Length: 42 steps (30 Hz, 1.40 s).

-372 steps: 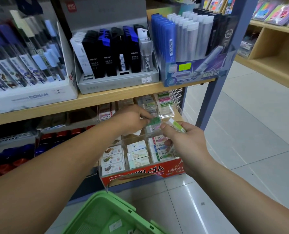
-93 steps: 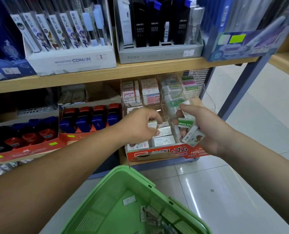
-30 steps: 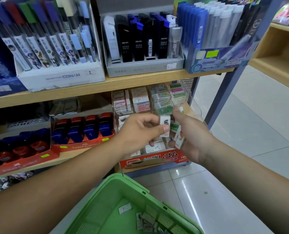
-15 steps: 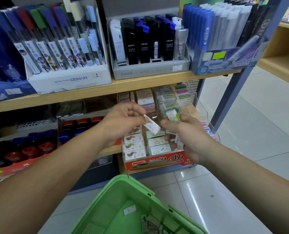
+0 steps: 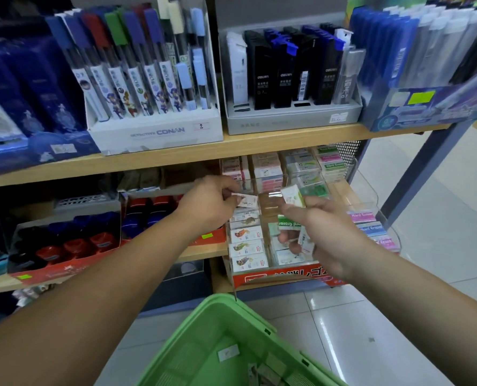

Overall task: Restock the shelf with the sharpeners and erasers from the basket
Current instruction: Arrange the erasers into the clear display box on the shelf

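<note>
Here the left hand [image 5: 212, 201] pinches an eraser [image 5: 247, 201] above the display box [image 5: 282, 276].

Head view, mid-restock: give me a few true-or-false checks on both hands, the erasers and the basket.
1. The left hand pinches a white eraser. True.
2. The right hand is empty. False: it holds several erasers.
3. The green basket sits on the upper shelf. False: it is below both hands, nearest the camera.
4. The red display box of erasers stands on the lower shelf. True.
</note>
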Available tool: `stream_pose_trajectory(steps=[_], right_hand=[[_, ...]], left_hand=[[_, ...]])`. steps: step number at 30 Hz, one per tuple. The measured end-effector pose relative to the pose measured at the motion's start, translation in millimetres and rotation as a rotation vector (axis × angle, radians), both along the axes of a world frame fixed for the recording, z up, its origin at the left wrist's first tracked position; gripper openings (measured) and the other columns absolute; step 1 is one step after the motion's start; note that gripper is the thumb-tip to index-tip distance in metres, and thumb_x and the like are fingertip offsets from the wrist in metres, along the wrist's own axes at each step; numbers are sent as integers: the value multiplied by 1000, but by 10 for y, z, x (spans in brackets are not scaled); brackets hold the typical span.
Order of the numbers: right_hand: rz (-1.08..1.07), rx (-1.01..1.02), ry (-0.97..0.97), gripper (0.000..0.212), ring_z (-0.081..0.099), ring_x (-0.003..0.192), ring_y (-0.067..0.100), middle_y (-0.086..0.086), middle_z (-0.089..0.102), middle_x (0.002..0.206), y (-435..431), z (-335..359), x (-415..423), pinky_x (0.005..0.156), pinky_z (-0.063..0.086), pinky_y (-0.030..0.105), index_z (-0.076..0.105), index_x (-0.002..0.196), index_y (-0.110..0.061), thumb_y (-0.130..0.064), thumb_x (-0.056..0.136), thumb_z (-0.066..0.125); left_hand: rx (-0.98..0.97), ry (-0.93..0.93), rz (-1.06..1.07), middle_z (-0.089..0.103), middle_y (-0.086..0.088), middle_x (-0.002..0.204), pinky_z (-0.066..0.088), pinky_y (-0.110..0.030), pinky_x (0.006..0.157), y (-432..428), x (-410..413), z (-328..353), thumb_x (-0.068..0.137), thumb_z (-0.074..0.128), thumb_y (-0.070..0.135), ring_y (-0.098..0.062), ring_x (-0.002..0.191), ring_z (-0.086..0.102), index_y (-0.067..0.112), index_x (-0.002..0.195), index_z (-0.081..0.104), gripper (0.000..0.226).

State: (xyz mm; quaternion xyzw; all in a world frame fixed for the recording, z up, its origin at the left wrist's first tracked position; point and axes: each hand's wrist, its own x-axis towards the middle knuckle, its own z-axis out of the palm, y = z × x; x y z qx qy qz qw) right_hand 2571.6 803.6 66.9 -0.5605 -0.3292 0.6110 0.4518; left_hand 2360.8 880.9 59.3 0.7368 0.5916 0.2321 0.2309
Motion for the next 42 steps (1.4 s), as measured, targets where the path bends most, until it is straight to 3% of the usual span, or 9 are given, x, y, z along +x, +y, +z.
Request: stream_pose_trajectory(steps=[7,11,16,23,28,34,37,39,42], right_hand=[[17,48,-43,13,62,59,24,9,79,98,-28,-33,3,56,39,36,77,109,-11,-11,100,69],[15,52,-45,13,60,58,24,7,77,97,-10,-62,2,55,39,35,77,110,-12,-12,100,69],[-2,51,-36,13,59,57,24,8,77,101,6,-76,-14,54,39,34,76,110,-11,-12,99,70],[-3,46,-48,12,60,59,24,10,78,101,6,-83,-10,53,39,34,76,109,-12,-13,99,70],[-15,49,-30,12,59,58,25,10,77,97,12,-75,-1,54,39,35,76,109,-10,-12,98,71],[-4,3,30,35,59,58,26,15,71,115,32,-74,-17,51,41,32,63,128,-9,-15,95,74],[17,-18,59,33,60,59,26,16,68,115,33,-68,-9,50,42,32,59,127,-9,-15,97,72],[23,-14,72,21,60,59,26,15,69,104,33,-51,0,50,41,32,61,120,-10,-15,100,67],[11,-10,72,17,60,59,26,14,69,96,35,-28,-10,51,40,33,61,118,-10,-18,103,63]], left_hand=[[-95,92,-141,65,11,97,51,-25,70,-19,-57,117,94,71,21,-6,91,63,31,97,68,11],[42,-19,-24,66,17,96,55,-26,71,-1,-96,87,96,70,21,-4,89,64,31,102,70,11],[305,138,-56,71,10,105,60,-38,79,27,-75,-7,94,71,20,-11,93,65,25,103,75,12],[167,277,-35,69,10,99,61,-40,77,114,12,-18,95,68,21,-13,90,64,28,94,73,9],[212,274,-59,67,6,117,59,-38,81,131,29,-51,100,61,23,-15,101,62,27,108,76,17],[173,659,-101,49,0,141,39,-48,109,142,109,7,98,60,28,-33,135,40,34,126,71,31],[276,582,-143,58,0,130,48,-43,97,109,82,-9,98,59,22,-28,121,51,29,124,72,30],[287,324,-131,66,4,114,54,-39,87,49,99,43,99,60,22,-20,107,60,25,113,75,21],[-137,-193,-149,74,5,93,61,-35,81,-136,229,241,98,68,36,-13,86,71,23,104,74,15]])
